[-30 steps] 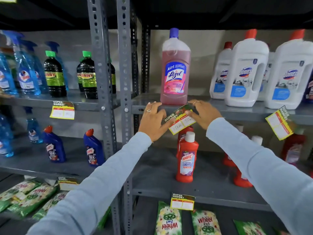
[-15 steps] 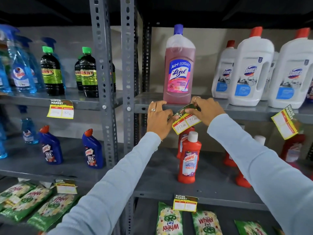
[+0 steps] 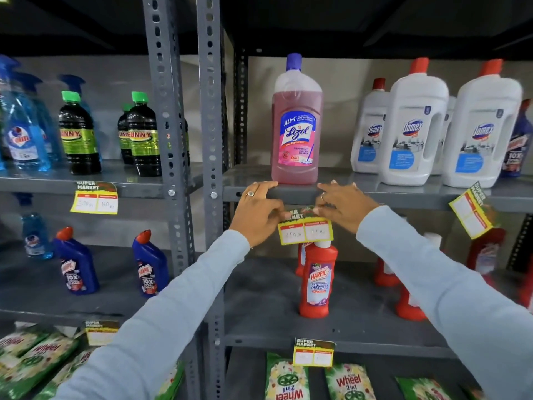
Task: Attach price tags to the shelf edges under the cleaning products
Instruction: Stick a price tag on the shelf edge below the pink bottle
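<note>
A yellow price tag [image 3: 305, 230] with a green header hangs level at the front edge of the grey shelf [image 3: 294, 192], right under a pink Lizol bottle [image 3: 297, 125]. My left hand [image 3: 258, 213] pinches the tag's top left corner, with its fingers resting on the shelf edge. On the other side, my right hand [image 3: 343, 207] pinches the tag's top right corner. The fingers hide the upper strip of the tag.
Other tags hang under the green-capped black bottles [image 3: 95, 197], under the white Domex jugs [image 3: 471, 210] (tilted), and on the lower shelf [image 3: 313, 352]. A red Harpic bottle [image 3: 317, 280] stands just below the hands. Slotted grey uprights [image 3: 212, 140] divide the two racks.
The tag, slanted between my hands a second ago, has turned level and now hangs straight below the shelf edge. Both hands have shifted slightly along the edge with it.
</note>
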